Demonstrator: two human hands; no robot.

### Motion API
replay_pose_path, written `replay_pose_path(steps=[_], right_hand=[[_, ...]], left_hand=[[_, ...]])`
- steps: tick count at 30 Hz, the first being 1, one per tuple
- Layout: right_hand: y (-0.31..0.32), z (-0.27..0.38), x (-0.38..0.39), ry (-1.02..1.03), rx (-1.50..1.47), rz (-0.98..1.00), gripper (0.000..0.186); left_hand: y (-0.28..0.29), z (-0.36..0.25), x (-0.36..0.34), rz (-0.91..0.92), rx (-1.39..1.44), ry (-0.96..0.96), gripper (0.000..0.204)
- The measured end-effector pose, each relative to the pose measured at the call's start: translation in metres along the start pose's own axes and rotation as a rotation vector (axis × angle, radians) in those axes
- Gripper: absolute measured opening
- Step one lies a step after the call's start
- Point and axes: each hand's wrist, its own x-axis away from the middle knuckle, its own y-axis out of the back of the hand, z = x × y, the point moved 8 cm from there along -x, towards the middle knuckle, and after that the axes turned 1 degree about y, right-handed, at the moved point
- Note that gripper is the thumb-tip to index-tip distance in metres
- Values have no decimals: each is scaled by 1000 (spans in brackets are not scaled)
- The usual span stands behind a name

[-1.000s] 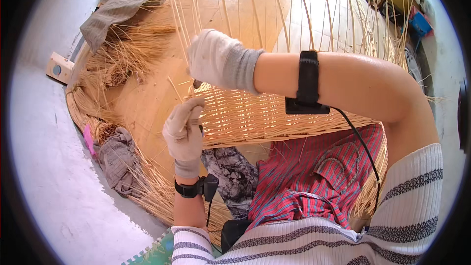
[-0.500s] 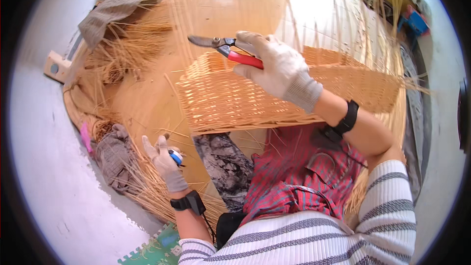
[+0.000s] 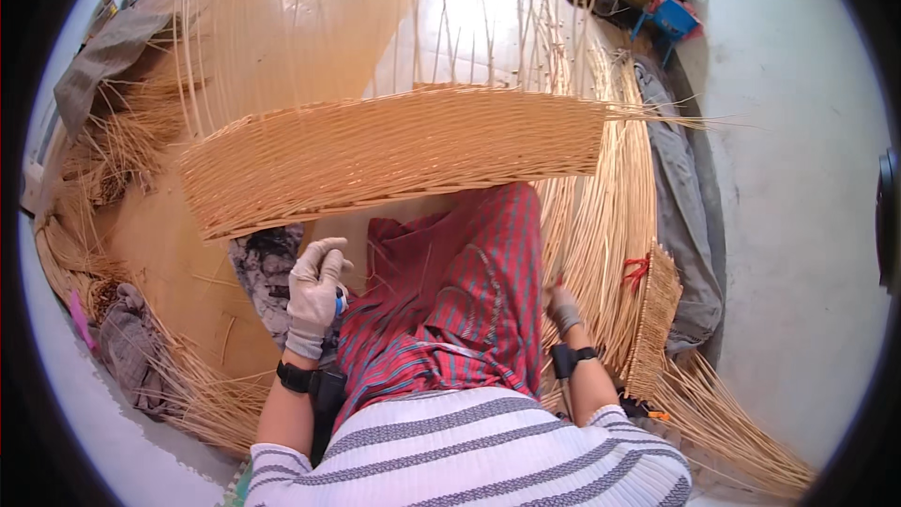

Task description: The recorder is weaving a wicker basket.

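One off-white-gloved left hand [image 3: 317, 286] of ours curls its fingers loosely, grip unclear, near the long tan wicker basket [image 3: 399, 145] before us; our blurred, grey-cuffed right hand [image 3: 561, 307], fingers unreadable, has dropped beside straw-coloured reeds [image 3: 601, 225], seemingly pausing the basketwork.

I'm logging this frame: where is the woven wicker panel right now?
In the head view, the woven wicker panel spans the upper middle, pictured just above the red striped cloth, its right end overlapping the pale stalks.
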Motion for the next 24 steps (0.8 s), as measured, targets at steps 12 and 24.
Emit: replay_pose_path(steps=[12, 24], right_hand=[[-140, -27, 14, -660, -701, 223, 91], [-137, -11, 2, -498, -531, 347, 114]], left_hand=[[-121, -95, -32, 187, -560, -626, 26], [-173, -133, -132, -164, -1261, -421, 58]])
